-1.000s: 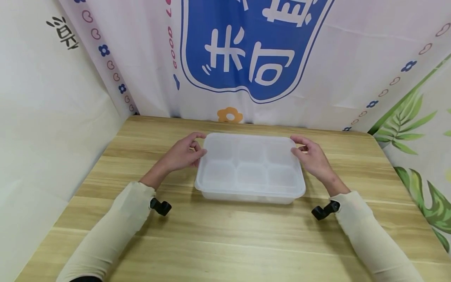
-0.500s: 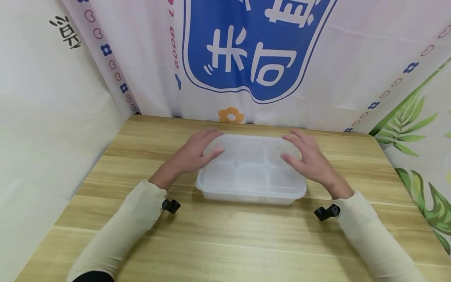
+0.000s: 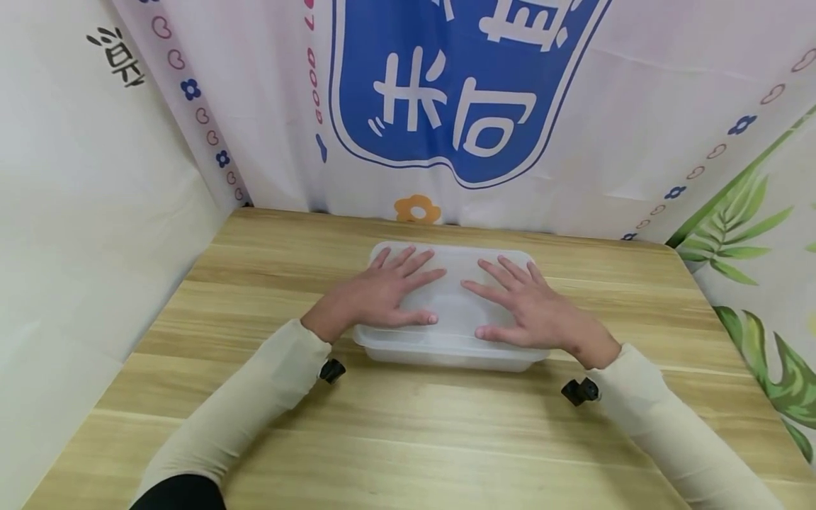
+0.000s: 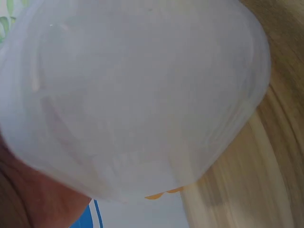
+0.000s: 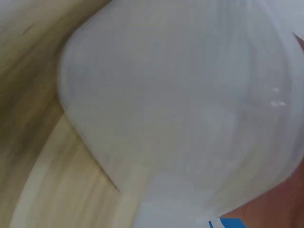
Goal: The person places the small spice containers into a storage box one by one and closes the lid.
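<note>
A translucent white plastic food container (image 3: pixel 446 358) with a lid (image 3: pixel 454 312) stands on the wooden table. My left hand (image 3: pixel 385 292) lies spread, palm down, on the left half of the lid. On the right half rests my right hand (image 3: pixel 532 308), its fingers straight and fanned out. The container's pale wall (image 4: pixel 142 95) fills most of the left wrist view, with a bit of the hand at lower left. In the right wrist view the container (image 5: pixel 161 95) also looms close, and the hand shows only at the right edge.
The wood-grain table (image 3: pixel 408 432) extends around the container. Behind it hangs a cloth backdrop (image 3: pixel 287 177) with a blue sign print. A pale sheet (image 3: pixel 83 212) borders the left side, and a leaf-patterned one (image 3: pixel 758 283) the right.
Both hands have left the container's upper side edges, come inward over the lid with opening fingers, and now lie flat on it. The container has stayed in about the same place.
</note>
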`<state>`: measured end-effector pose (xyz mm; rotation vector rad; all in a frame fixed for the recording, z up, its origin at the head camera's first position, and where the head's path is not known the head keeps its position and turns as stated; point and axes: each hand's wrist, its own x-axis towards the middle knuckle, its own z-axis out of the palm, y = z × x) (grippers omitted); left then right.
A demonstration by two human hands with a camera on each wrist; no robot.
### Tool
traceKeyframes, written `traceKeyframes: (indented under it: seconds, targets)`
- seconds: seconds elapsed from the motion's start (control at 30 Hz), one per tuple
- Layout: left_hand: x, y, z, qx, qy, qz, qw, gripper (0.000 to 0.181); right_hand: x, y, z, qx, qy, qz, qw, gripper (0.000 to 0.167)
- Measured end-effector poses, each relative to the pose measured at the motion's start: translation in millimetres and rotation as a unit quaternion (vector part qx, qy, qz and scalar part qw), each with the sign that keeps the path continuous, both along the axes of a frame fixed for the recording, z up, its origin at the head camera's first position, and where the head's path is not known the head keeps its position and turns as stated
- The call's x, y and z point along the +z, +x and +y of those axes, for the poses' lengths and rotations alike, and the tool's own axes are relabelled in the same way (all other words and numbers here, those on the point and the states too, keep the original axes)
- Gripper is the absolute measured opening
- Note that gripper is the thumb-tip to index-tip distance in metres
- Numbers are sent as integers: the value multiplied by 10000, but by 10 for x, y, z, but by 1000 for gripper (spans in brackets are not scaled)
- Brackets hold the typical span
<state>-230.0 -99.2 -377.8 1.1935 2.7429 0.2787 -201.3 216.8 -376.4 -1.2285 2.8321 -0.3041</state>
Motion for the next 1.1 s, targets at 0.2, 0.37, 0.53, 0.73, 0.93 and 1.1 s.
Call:
traceKeyframes:
  seconds: [0.2,0.37,0.53,0.73,0.93,1.1]
  targets:
    - [-52,8,10,-22,-207,60,9998,89,-108,5,0,17,20,169,9999,77]
    - [-93,16,7,-45,-346,114,9993,91,-171,16,-7,-2,25,149,9999,77]
    - [-138,36,20,8,-396,113,9992,93,-224,26,-13,-87,144,43,9998,79]
    - [-136,35,78,-47,-405,150,9991,95,-228,42,22,-252,289,-7,9993,82]
    - [-112,25,55,65,-532,206,9984,96,-191,0,-17,-143,263,83,9995,82]
    - [-107,-4,37,20,-475,209,9986,97,-187,-30,-29,-165,257,67,9995,82]
